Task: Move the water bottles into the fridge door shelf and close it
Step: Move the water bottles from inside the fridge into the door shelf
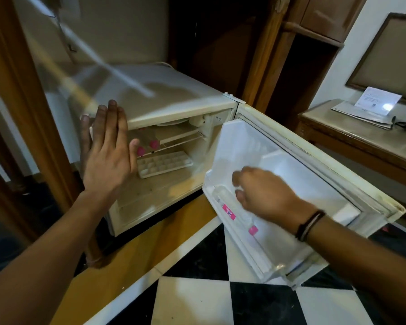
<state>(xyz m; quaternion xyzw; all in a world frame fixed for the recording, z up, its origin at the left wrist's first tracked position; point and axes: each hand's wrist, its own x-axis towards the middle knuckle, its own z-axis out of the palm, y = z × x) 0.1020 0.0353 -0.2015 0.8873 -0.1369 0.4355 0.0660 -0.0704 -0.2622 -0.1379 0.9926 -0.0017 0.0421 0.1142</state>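
The small white fridge (pixel 174 106) stands open, its door (pixel 314 165) swung out to the right. One clear water bottle (pixel 229 212) with a pink label and pink cap lies in the door shelf (pixel 263 266). My right hand (pixel 265 195) hovers over that bottle's far end, fingers loosely curled and blurred; whether it grips the bottle is unclear. Two more bottles with pink caps (pixel 154 144) lie on the wire shelf inside the fridge. My left hand (pixel 108 156) is held flat, fingers spread, in front of the fridge's left side and holds nothing.
A white ice tray (pixel 164 163) sits on the fridge floor. Wooden cabinet posts (pixel 28 113) frame the fridge on the left. A wooden desk (pixel 361 137) with papers is at the right. The floor below has black and white tiles (pixel 220 301).
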